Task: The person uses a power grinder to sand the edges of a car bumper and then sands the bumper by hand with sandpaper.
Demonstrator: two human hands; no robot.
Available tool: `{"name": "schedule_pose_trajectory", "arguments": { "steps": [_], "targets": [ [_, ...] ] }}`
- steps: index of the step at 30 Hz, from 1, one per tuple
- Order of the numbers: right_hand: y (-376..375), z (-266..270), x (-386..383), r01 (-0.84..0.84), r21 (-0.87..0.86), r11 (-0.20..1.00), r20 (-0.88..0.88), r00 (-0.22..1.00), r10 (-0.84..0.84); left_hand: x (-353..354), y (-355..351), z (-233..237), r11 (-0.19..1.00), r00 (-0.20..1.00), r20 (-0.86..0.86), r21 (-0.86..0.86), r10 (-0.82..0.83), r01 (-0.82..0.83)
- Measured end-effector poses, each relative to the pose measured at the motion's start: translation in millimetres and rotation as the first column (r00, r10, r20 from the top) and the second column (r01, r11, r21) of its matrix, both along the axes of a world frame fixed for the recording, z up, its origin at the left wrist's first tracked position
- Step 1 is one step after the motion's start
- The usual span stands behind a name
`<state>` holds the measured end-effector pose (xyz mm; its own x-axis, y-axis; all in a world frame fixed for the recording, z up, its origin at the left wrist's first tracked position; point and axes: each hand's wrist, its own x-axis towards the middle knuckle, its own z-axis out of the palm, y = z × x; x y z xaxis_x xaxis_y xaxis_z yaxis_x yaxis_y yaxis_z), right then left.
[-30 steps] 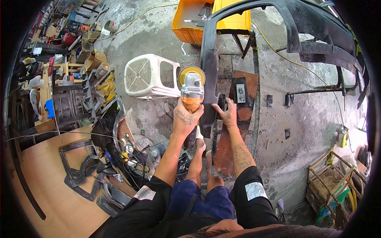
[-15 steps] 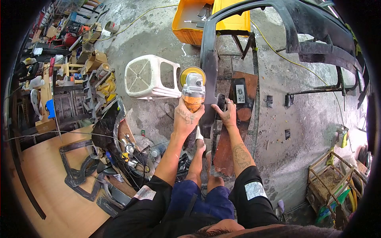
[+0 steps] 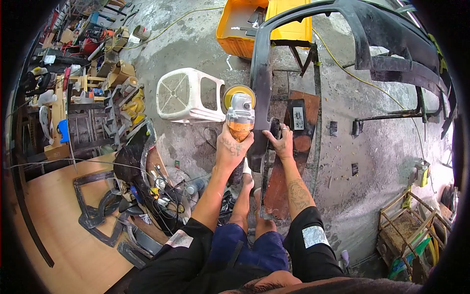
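My left hand (image 3: 232,147) is wrapped round the orange and silver body of an angle grinder (image 3: 241,116). Its round yellow disc (image 3: 227,96) points away from me, close to the left edge of a long black car bumper (image 3: 261,68). The bumper curves from in front of me up to the far right. My right hand (image 3: 282,143) grips the near end of the bumper at its right edge, thumb on the near face and fingers curled at a dark flange.
An upturned white plastic stool (image 3: 188,98) lies left of the grinder. A yellow-orange bin (image 3: 234,44) stands beyond. Under the bumper is a metal frame with a reddish board (image 3: 281,191). Tools and boxes crowd the left side, with a wooden panel (image 3: 54,206) nearby. A wooden crate (image 3: 409,230) sits right.
The whole view has shifted slightly right and down. Both hands keep their holds, and the grinder stays beside the bumper's edge.
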<state>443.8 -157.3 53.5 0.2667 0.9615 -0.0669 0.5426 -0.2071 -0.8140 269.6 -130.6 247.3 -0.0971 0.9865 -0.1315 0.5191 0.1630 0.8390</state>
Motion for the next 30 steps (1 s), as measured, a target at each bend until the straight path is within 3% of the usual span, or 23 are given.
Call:
{"name": "schedule_pose_trajectory", "arguments": {
  "steps": [14, 17, 19, 22, 26, 30],
  "targets": [
    [0.5, -1.6, -0.4, -0.004, -0.017, 1.0, -0.035, 0.999, 0.003, 1.8, 1.7, -5.4, 1.0, 0.999, 0.046, -0.024, -0.013, 0.014],
    [1.0, -2.5, 1.3, -0.001, -0.034, 0.999, -0.029, 1.0, 0.0, -1.0, -0.2, -10.4, 0.997, 0.998, 0.043, 0.067, -0.04, 0.037],
    [1.5, -0.3, 1.4, -0.008, -0.036, 0.999, -0.03, 1.0, 0.007, -7.7, -5.2, -7.4, 0.972, 0.955, 0.286, -0.233, 0.083, -0.015],
    [-0.1, -0.5, 1.6, -0.014, -0.062, 0.998, -0.007, 1.0, 0.014, -27.5, -21.6, -5.8, 0.965, 0.903, 0.391, -0.246, 0.18, -0.086],
    [0.8, 1.3, 2.7, -0.029, 0.024, 0.999, 0.071, 0.997, 0.027, -73.2, -49.9, -18.2, 0.967, 0.894, 0.403, -0.23, 0.197, -0.11],
    [2.2, -2.3, 1.4, -0.081, -0.062, 0.995, 0.029, 0.996, 0.082, -124.7, -81.8, -57.3, 0.954, 0.872, 0.424, -0.265, 0.246, -0.14]
  ]
}}
